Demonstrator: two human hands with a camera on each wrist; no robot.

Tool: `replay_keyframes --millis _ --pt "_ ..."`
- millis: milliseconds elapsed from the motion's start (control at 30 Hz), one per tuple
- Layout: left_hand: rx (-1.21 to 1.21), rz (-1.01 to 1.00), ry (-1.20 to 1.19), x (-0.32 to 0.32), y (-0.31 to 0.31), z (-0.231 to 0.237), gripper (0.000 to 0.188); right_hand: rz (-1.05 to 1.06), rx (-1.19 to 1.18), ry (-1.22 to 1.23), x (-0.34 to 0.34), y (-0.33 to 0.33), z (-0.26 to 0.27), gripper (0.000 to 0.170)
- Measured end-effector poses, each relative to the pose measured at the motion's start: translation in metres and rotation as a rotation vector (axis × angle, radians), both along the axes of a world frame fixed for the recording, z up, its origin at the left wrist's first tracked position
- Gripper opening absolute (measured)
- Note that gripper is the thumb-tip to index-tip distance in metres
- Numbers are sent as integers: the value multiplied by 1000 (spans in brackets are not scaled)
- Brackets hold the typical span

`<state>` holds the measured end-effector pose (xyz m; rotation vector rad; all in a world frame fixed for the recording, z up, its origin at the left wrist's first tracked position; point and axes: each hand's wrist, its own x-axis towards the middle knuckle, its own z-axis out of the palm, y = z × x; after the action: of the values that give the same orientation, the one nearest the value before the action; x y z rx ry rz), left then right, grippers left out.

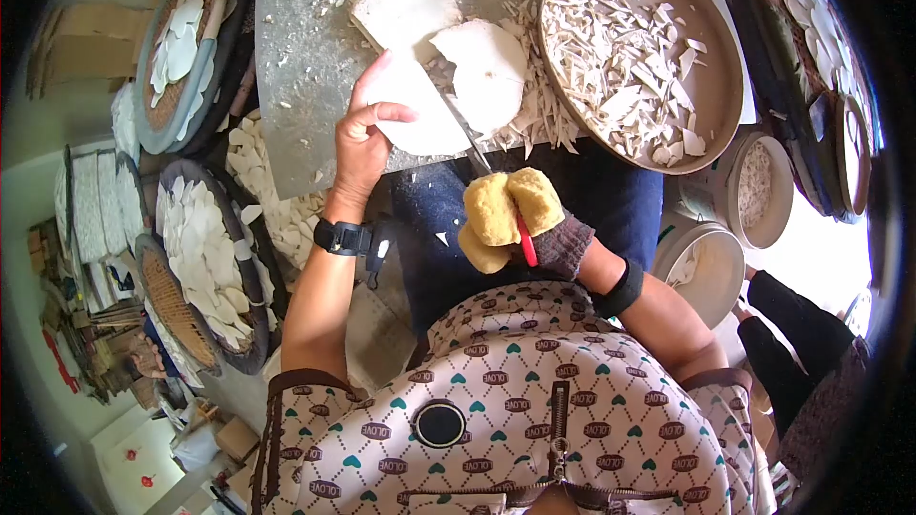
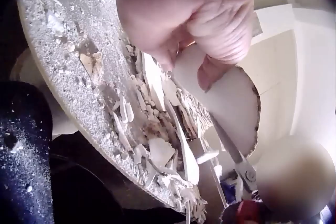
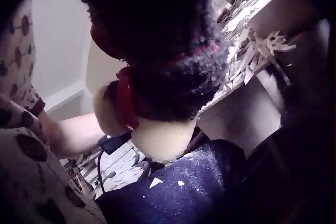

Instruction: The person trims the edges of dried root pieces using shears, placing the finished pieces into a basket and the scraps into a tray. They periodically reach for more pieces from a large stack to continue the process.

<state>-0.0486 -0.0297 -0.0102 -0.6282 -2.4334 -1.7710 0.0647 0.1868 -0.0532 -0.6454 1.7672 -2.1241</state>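
White slice (image 1: 429, 126) in the left hand (image 1: 363, 141), beside the scissors (image 1: 470, 139).

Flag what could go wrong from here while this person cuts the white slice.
The scissors work on the white slice that the bare left hand holds, so a slip could nick its fingers.
Loose shavings lie along the table edge and might drop.
The round tray seems to overhang that edge; a bump might tip it.

Brown cardboard (image 1: 93, 42) left, dark-trousered second person (image 1: 813, 326) right
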Motion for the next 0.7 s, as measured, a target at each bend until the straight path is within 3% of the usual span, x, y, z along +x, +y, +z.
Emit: replay_keyframes --millis 33,133,167,267,300,333,367,500,567,700 --pt "-16 32 31 2 2 0 14 -18 236 159 -1 4 7 28" --pt "24 227 -87 10 6 0 13 -21 -465 -506 10 -2 -6 27" --pt "56 303 -160 14 8 0 14 -62 -143 -240 11 6 -9 25" --pt "244 257 -463 31 21 21 15 -12 -242 -485 9 26 -6 25" --pt "306 170 -617 39 29 36 23 -25 -407 -549 13 26 -23 24" --pt "305 163 -630 46 37 43 25 -33 -575 -610 15 24 -33 23" --pt "303 152 -644 53 45 49 28 -71 -599 -623 17 22 -43 23" --pt "273 102 -693 74 71 53 33 -141 -389 -298 14 36 -5 29" --pt "232 64 -723 80 79 57 34 -137 -718 -568 18 36 -18 29" --pt "158 4 -786 85 91 63 40 -289 -455 -426 24 44 -21 29"
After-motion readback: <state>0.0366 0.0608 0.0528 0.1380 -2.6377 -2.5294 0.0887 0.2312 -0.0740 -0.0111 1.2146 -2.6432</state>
